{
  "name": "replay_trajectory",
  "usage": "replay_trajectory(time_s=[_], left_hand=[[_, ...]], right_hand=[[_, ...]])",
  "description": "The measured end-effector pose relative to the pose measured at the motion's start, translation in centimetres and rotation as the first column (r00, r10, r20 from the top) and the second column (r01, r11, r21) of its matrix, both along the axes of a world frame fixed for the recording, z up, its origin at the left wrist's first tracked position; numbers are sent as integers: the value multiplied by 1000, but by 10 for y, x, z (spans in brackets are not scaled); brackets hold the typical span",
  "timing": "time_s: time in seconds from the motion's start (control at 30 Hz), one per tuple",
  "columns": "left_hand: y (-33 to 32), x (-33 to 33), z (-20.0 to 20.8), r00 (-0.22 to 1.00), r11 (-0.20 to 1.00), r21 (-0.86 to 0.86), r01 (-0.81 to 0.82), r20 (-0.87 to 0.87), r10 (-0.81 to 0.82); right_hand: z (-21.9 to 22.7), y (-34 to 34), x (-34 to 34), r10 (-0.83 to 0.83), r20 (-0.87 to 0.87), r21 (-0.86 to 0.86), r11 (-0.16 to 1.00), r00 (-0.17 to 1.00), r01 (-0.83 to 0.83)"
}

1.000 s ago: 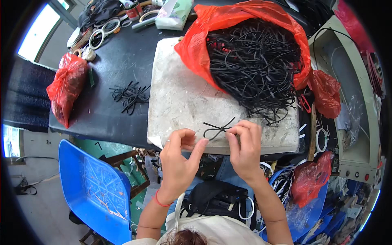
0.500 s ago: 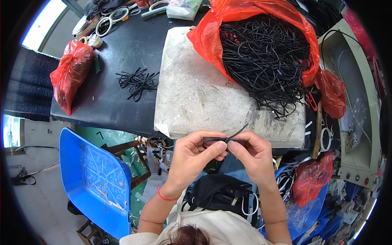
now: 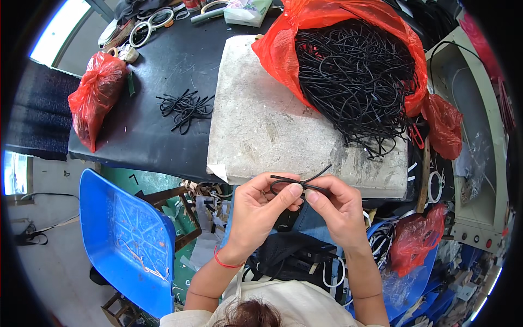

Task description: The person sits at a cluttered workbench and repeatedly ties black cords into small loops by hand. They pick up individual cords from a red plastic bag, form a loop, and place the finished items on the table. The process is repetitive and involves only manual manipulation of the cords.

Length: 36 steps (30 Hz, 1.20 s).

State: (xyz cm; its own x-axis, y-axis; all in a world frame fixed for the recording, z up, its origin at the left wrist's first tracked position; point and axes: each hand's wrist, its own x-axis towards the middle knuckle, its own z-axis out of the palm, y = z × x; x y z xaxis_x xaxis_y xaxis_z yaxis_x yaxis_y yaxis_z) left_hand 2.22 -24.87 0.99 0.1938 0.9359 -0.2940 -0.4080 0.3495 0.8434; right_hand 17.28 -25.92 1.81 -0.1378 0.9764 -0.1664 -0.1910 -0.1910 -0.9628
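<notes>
Just off the near edge of the pale board, my left hand (image 3: 268, 201) and my right hand (image 3: 335, 203) pinch a thin black cord (image 3: 316, 175) between thumbs and fingers. The cord is looped into a bow shape, and its loose ends stick out above my fingertips. Part of it is hidden behind my thumbs. A red plastic bag (image 3: 278, 52) lies open on the board, spilling a large tangle of black cords (image 3: 357, 82). A small pile of looped black cords (image 3: 186, 110) rests on the dark table to the left.
The pale board (image 3: 248, 109) sits on a black-covered table (image 3: 163, 60). A tied red bag (image 3: 97, 101) stands at the left, with tape rolls (image 3: 140, 34) behind it. Below left is a blue plastic tray (image 3: 128, 240). A beige metal cabinet (image 3: 482, 191) borders the right.
A cord end now stands out at the upper left of the bow, above my left fingers. Both hands stay in nearly the same place, still pinching the cord.
</notes>
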Motion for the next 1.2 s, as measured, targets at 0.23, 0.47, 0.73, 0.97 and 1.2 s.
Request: replay_trajectory(time_s=[0.23, 0.47, 0.73, 0.97, 1.2], left_hand=[[10, -5, 7, 991, 999, -48, 6, 130, 0], [12, -15, 8, 948, 949, -12, 315, 53, -314], [6, -16, 8, 948, 950, -3, 313, 57, -312], [3, -18, 11, 938, 938, -1, 347, -1, -347], [-3, -12, 2, 977, 981, 29, 193, 83, -195]], right_hand=[[3, -1, 8, 0, 161, 76, 997, 987, -12], [3, 18, 4, 116, 176, 240, 958, 977, -157], [8, 7, -8, 85, -89, 56, 995, 992, -81], [4, 6, -8, 68, -101, 34, 997, 993, -65], [8, 8, -10, -50, -10, 35, 998, 999, 51]])
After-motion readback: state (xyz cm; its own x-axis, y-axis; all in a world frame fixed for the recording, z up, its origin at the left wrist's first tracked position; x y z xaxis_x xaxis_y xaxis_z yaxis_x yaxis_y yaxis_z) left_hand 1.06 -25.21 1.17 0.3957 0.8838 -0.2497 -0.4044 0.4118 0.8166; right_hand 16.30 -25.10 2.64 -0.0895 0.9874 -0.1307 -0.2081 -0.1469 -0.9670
